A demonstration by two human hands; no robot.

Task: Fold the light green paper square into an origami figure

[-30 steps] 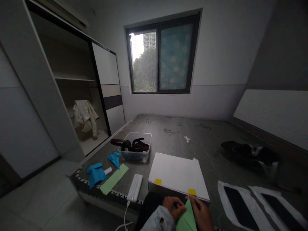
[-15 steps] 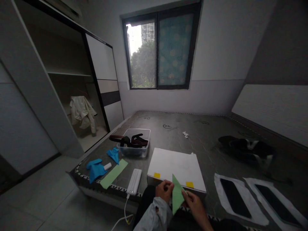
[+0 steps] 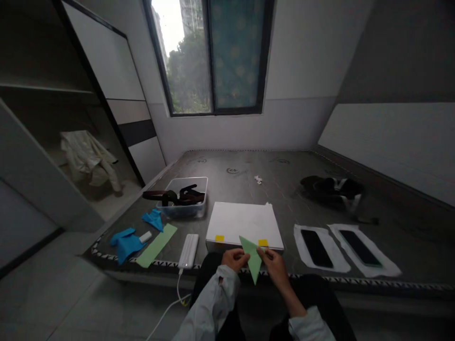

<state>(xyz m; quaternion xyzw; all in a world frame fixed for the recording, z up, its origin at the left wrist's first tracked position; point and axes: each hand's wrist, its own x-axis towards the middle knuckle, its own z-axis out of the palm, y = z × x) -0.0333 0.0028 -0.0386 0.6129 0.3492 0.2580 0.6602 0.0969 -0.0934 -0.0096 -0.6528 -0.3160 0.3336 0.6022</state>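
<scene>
A piece of green paper [image 3: 253, 261], folded to a pointed shape, is held up between my two hands at the near edge of the white box [image 3: 245, 221]. My left hand [image 3: 235, 259] pinches its left edge with thumb and forefinger. On the other side, my right hand [image 3: 273, 264] grips the paper's right edge, fingers closed. The box lies flat on the bed just beyond, with two yellow sticky pieces [image 3: 262, 243] along its near edge. The fine folds of the paper are too dim to make out.
Left of the box lie a white power bank [image 3: 188, 251] with a cable, a green paper strip [image 3: 156, 246], crumpled blue paper [image 3: 128, 245] and a clear plastic bin [image 3: 183, 210] holding straps. Two dark phone-like slabs [image 3: 316, 247] rest on white sheets at right. Behind them is a black strapped item [image 3: 332, 189].
My view has tilted down and shifted right. The green paper has turned in my hands, its lower point now hanging down between them. Both hands keep hold of it.
</scene>
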